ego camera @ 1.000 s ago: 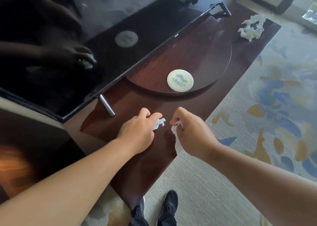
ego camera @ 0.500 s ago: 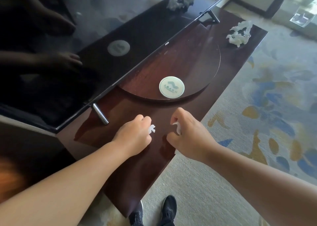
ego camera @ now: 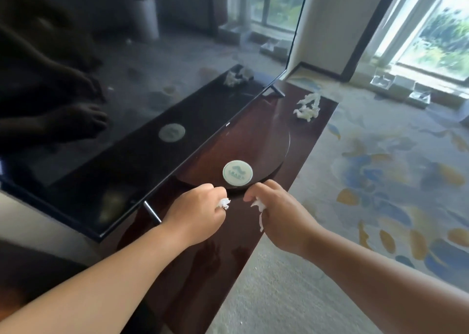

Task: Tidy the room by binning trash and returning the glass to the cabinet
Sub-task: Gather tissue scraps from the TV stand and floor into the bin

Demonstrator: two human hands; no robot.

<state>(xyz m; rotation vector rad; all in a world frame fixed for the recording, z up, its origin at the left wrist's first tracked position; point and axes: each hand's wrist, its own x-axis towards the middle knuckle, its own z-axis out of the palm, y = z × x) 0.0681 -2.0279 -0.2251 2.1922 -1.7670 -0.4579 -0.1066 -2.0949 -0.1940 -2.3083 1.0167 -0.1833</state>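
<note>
My left hand [ego camera: 196,215] is closed around a small scrap of white tissue [ego camera: 224,203] that pokes out between the fingers. My right hand [ego camera: 280,218] grips another white tissue scrap [ego camera: 259,210], with a strip hanging below the fist. Both hands hover just above the dark wooden TV cabinet top [ego camera: 210,262], a short gap between them. A larger crumpled white tissue [ego camera: 307,107] lies at the far end of the cabinet top. No glass is in view.
A large black TV screen [ego camera: 142,143] stands along the left on metal feet [ego camera: 151,211]. A round white-and-green coaster [ego camera: 237,173] rests on a raised circular turntable [ego camera: 276,140]. Patterned carpet [ego camera: 380,181] lies to the right; windows [ego camera: 441,29] are beyond.
The view has tilted up, showing more room and windows. Both hands lifted slightly off the cabinet top and moved toward the coaster, still holding their tissue scraps.
</note>
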